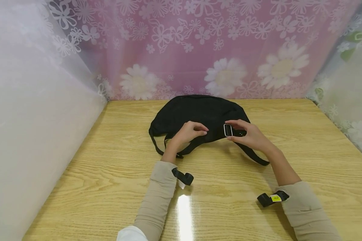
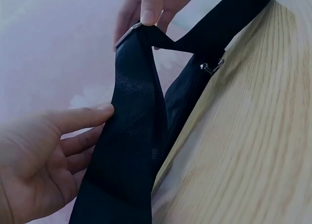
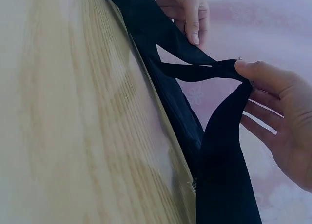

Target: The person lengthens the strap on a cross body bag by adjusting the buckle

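Note:
A black waist bag (image 1: pixel 196 113) lies near the far edge of the table, its wide webbing strap along the near side. My left hand (image 1: pixel 188 132) pinches the strap (image 2: pixel 126 112), thumb at its edge and fingers behind, as the left wrist view shows. To the right, my right hand (image 1: pixel 248 134) holds a silver slider buckle (image 1: pixel 228 130) on that strap by its edges, thumb and fingers at opposite sides. Between both hands the strap is lifted and doubled into a loop (image 3: pixel 195 73). A small metal zipper pull (image 2: pixel 212 67) shows on the bag behind it.
The table (image 1: pixel 114 187) has a wood grain top. A pink flowered curtain (image 1: pixel 181 50) hangs behind it, with pale sheets at both sides. Loose strap ends (image 1: pixel 256 157) trail toward me. Black wrist cameras (image 1: pixel 184 177) sit on both sleeves.

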Motion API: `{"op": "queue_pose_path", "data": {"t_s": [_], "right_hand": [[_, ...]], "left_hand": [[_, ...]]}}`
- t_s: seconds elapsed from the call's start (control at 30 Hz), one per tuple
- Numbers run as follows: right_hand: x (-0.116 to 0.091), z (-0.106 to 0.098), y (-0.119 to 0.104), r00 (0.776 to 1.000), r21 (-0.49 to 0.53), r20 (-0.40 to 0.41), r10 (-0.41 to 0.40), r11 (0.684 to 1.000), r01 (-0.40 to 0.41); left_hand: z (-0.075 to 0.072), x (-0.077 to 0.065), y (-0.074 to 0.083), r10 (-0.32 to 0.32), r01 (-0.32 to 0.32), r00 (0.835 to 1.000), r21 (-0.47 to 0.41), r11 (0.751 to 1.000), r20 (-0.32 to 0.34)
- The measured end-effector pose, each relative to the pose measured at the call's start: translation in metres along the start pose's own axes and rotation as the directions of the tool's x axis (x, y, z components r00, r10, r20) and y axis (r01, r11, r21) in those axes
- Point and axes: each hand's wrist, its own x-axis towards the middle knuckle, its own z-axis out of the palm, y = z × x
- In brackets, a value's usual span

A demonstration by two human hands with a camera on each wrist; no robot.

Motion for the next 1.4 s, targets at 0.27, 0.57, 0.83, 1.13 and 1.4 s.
{"op": "queue_pose_path", "data": {"t_s": [0.27,0.57,0.83,1.13,1.4], "right_hand": [[-0.005,-0.006,-0.036,0.999,0.055,0.017,0.039,0.998,-0.040],[-0.005,-0.008,-0.040,0.999,0.060,0.024,0.022,0.998,-0.024],[-0.004,-0.009,-0.039,1.000,0.085,0.031,-0.002,0.996,-0.001],[-0.005,-0.011,-0.036,1.000,0.088,0.017,0.006,0.996,-0.008],[-0.002,-0.004,-0.006,0.999,0.098,0.044,0.014,0.995,-0.019]], "left_hand": [[0.006,0.003,0.003,0.000,-0.001,1.000,-0.033,0.999,-0.018],[0.007,0.005,0.000,0.028,-0.029,0.999,-0.025,0.999,-0.038],[0.004,0.001,0.011,0.000,-0.006,0.999,-0.131,0.991,-0.046],[0.004,0.002,0.010,-0.018,0.003,0.999,-0.276,0.961,-0.051],[0.008,0.002,0.010,-0.019,0.022,1.000,-0.236,0.972,0.018]]}}
